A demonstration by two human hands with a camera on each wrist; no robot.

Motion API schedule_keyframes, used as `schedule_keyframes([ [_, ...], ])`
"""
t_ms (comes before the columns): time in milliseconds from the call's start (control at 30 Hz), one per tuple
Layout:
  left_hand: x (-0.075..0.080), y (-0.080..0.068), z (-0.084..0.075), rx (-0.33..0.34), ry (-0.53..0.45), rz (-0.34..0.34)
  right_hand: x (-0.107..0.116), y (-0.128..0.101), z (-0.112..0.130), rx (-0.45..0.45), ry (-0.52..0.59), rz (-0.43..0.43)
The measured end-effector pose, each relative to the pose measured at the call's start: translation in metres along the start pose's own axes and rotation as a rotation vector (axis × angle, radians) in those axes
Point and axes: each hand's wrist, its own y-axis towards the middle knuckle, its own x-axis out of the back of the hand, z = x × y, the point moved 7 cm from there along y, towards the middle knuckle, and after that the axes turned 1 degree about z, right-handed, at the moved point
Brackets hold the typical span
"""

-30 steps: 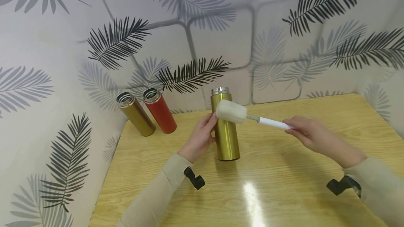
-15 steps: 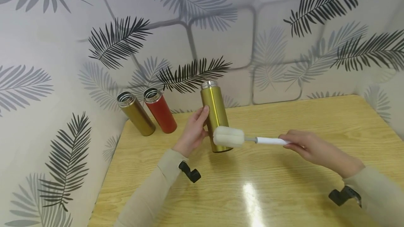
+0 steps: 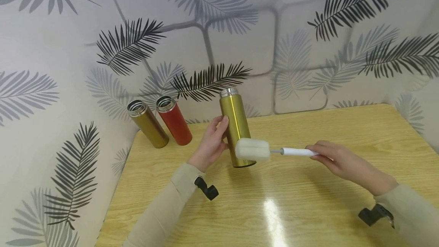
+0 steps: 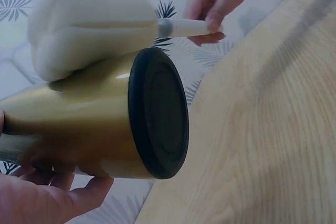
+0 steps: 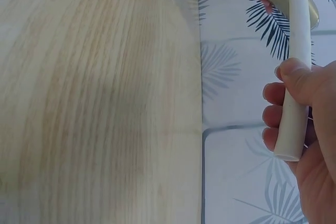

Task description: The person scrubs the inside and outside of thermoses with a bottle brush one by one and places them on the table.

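Observation:
My left hand [image 3: 212, 143] grips a gold thermos flask [image 3: 236, 119] round its side. The flask tilts slightly, its steel neck [image 3: 228, 92] uncapped and its black base [image 4: 159, 114] held above the table. In my right hand [image 3: 337, 159] is the white handle [image 5: 295, 77] of a bottle brush, fingers and thumb wrapped round it. The brush's cream sponge head [image 3: 252, 149] lies against the lower side of the flask, as the left wrist view also shows. That head hides part of the flask's lower wall in the head view.
A darker gold flask [image 3: 149, 125] and a red flask [image 3: 175, 122] stand uncapped at the table's back left corner. Behind the wooden table [image 3: 308, 209] rises a wall [image 3: 240, 48] with a leaf pattern. A black wrist camera sits on each sleeve.
The brush head has moved down from the flask's upper part to its lower part. My left hand has shifted the flask slightly left and tilted it. The standing flasks have not moved.

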Motion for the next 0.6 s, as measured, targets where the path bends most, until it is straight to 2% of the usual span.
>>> schedule_keyframes([
  [400, -0.014, -0.007, 0.019, 0.05, -0.039, 0.166, 0.016, 0.016, -0.01, -0.022, -0.029, -0.107],
  [600, -0.017, -0.013, 0.021, 0.045, 0.001, 0.242, 0.019, 0.018, -0.013, -0.033, -0.053, -0.128],
])
